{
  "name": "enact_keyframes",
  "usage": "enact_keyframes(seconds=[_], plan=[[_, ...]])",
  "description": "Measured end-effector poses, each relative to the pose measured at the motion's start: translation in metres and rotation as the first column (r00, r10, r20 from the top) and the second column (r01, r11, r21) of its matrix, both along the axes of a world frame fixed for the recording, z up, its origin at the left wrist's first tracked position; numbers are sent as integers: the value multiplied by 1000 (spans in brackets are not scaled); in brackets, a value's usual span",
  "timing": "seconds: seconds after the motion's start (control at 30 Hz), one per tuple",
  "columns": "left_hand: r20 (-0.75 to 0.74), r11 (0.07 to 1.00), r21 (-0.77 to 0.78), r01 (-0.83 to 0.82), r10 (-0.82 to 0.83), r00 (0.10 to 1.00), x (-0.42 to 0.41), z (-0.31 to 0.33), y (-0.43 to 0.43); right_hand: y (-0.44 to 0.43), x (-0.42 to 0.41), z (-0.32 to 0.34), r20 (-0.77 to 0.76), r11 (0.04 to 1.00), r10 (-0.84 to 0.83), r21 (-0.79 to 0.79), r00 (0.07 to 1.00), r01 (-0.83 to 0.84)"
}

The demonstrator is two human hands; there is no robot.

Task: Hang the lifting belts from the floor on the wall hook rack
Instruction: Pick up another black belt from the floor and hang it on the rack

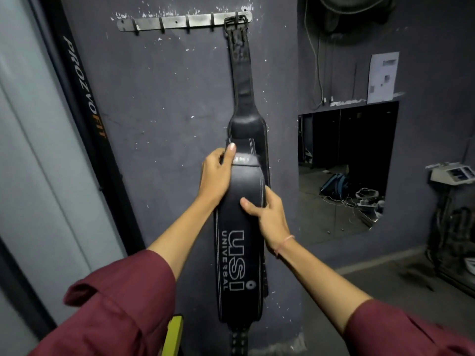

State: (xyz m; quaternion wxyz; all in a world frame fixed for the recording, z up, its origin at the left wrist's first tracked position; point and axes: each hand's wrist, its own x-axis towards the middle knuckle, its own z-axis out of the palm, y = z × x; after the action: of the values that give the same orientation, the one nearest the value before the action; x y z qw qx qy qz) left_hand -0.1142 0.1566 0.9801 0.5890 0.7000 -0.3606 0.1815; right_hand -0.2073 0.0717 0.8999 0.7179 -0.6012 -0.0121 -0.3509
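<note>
- One belt [241,73] is already hanging from the rack's [180,21] right-end hook, and the USI belt [239,253] is being held well below the rack, overlapping it.
- The left hand [218,173] is gripping the USI belt's top end; the right hand [270,217] is clamping its right edge lower down.
- Next, I judge, that top end is needing a lift leftward to a free hook [162,27].
- Bare wall is lying open below the rack's left half, with a black frame [84,111] bounding it further left.

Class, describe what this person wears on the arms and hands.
The left sleeve and right sleeve are dark red, loose and pushed up past the forearms. A thin pink band circles the right wrist. The left hand and right hand are ungloved.
</note>
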Motion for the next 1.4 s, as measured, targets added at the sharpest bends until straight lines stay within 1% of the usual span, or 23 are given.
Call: enact_keyframes(seconds=[0.1,0.2,0.3,0.4,0.5,0.57,0.63,0.7,0.77,0.83,0.87,0.9,0.93,1.03,1.1,1.13,1.2,1.27,1.33,1.4], plan=[[15,999,-45,-14,15,1000,-12,-14,8,-1,2,20,47,1000,3,-6,999,-3],[-76,996,-93,-10,3,997,-29,-48,16,-5,2,37,65,1000,-20,-2,998,21],[-149,985,-170,39,-65,987,-46,-69,13,-10,8,48,62,998,-39,44,997,37],[-199,959,-285,10,-70,978,-51,-68,10,-15,12,48,51,998,-37,53,998,34],[-180,957,-288,-28,-26,983,-50,-61,10,-17,6,39,47,1000,-3,1,999,3],[-165,953,-297,-65,16,986,-48,-57,10,-12,-2,17,33,998,39,-58,999,-37],[-165,941,-320,-108,57,985,-41,-52,10,-1,-11,-22,8,993,73,-92,997,-72],[-181,934,-328,-141,84,980,-33,-50,12,10,-22,-67,-41,993,102,-60,994,-105],[-183,932,-331,-148,91,979,-28,-49,15,14,-35,-105,-125,990,134,-21,983,-138],[-191,928,-338,-157,95,977,-24,-47,18,14,-46,-132,-229,989,133,-32,964,-144],[-196,927,-336,-168,106,975,-23,-45,19,13,-49,-135,-265,989,120,-50,957,-138],[-194,927,-331,-178,117,974,-22,-44,20,13,-48,-130,-280,988,113,-71,953,-138],[-185,930,-322,-176,120,975,-22,-43,20,12,-43,-118,-263,987,113,-85,958,-140],[-148,949,-285,-131,91,985,-22,-47,18,10,-18,-51,-124,992,72,-91,990,-84],[-141,955,-270,-120,84,986,-26,-46,15,1,-4,-5,-79,995,68,-73,995,-74],[-140,954,-272,-126,90,986,-26,-43,14,-3,0,8,-63,992,91,-81,994,-96],[-125,954,-268,-138,108,986,-23,-38,14,-2,-2,11,-53,985,144,-90,988,-148],[-98,962,-248,-116,95,991,-20,-38,16,5,-11,-8,-59,982,166,-79,984,-170],[-74,975,-207,-86,72,995,-18,-43,15,10,-17,-29,-89,984,154,-79,984,-161],[-65,980,-174,-95,85,994,-18,-44,13,11,-18,-32,-110,988,137,-61,984,-144]])
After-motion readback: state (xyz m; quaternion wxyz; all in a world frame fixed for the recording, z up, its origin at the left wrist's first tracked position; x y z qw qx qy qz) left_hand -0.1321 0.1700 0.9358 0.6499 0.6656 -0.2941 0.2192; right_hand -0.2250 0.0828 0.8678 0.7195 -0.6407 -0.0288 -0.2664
